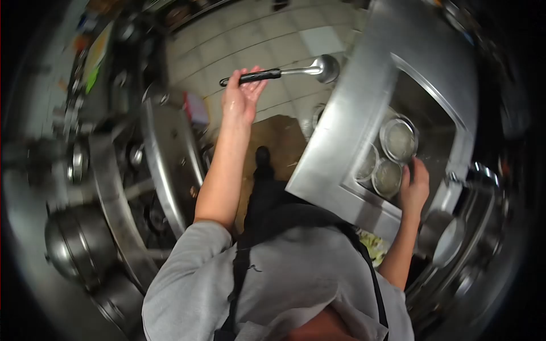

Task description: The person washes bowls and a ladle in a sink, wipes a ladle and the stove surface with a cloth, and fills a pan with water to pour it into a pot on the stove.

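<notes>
My left hand [243,99] is raised over the floor, its thumb across the black handle of a metal ladle [326,69]. The ladle points right, its round bowl beside the edge of a steel sink unit [330,133]. On the right, my right hand [415,182] reaches over the sink basin with thumb and fingers apart, beside several round metal containers. The upper container [400,139] and the lower container [387,177] hold something pale and cloudy. A third container [367,165] sits at their left, partly in view. Whether my right fingertips touch a rim is hard to tell.
A steel counter edge [165,165] runs along the left, with a large metal pot [79,241] at the lower left. Brown cardboard [284,133] lies on the tiled floor [227,48]. Pale green pieces [372,248] show below the sink unit, and a pan [449,241] at the right.
</notes>
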A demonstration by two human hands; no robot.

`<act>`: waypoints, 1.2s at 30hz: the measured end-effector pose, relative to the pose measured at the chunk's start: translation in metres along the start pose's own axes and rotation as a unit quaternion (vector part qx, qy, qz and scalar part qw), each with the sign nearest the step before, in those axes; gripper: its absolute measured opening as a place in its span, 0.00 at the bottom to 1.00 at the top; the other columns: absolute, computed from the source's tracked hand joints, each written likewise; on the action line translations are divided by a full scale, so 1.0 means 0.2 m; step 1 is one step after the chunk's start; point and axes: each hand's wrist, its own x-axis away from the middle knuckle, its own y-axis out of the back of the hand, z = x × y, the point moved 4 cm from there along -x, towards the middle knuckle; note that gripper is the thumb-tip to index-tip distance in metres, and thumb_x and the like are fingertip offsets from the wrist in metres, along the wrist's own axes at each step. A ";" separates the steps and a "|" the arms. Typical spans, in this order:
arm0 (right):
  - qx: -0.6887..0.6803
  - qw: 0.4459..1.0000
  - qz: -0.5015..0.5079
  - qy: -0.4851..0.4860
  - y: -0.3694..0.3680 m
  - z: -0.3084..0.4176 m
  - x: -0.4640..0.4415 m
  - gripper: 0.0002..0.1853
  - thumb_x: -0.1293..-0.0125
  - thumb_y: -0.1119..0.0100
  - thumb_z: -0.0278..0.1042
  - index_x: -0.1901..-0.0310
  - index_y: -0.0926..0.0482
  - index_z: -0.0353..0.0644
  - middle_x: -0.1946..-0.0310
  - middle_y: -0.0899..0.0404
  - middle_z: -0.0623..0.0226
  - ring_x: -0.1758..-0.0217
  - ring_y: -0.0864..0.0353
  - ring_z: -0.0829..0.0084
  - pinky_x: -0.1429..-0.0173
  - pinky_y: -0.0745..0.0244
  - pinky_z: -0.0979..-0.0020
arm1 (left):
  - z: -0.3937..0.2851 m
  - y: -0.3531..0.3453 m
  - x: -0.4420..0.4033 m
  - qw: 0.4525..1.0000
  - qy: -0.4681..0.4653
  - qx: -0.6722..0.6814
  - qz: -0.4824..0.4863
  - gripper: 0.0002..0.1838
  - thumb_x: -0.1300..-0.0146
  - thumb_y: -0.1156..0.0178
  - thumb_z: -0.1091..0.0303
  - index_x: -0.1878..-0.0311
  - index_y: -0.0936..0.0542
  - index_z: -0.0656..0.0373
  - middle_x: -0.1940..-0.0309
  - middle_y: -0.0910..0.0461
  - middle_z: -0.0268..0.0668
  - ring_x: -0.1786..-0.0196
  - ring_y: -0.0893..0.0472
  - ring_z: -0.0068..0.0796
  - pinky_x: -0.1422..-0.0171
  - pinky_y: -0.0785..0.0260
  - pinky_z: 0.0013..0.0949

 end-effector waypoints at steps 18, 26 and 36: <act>0.010 0.991 0.040 0.130 -0.56 0.99 -0.11 0.19 0.32 0.46 0.32 0.41 0.28 0.38 0.40 0.29 0.51 0.35 0.31 0.50 0.32 0.37 0.53 | -1.88 1.54 -0.89 0.884 -0.279 -0.196 -0.318 0.07 0.32 0.51 0.67 0.54 0.28 0.56 0.58 0.17 0.37 0.52 0.18 0.33 0.54 0.25 0.45; 0.082 0.989 0.076 0.101 -0.60 0.98 -0.10 0.21 0.28 0.52 0.37 0.37 0.32 0.37 0.36 0.32 0.49 0.31 0.35 0.50 0.29 0.41 0.54 | -2.18 2.13 -1.41 0.767 -0.347 -0.455 -0.291 0.12 0.41 0.38 0.75 0.53 0.20 0.60 0.60 0.19 0.32 0.57 0.21 0.23 0.50 0.28 0.28; 0.066 0.993 0.069 0.067 -0.62 0.98 -0.09 0.21 0.25 0.55 0.39 0.36 0.32 0.37 0.35 0.33 0.50 0.30 0.37 0.52 0.28 0.43 0.54 | -2.32 2.36 -1.24 0.559 -0.268 -0.667 -0.413 0.16 0.40 0.37 0.64 0.52 0.17 0.62 0.59 0.15 0.38 0.57 0.18 0.28 0.47 0.29 0.28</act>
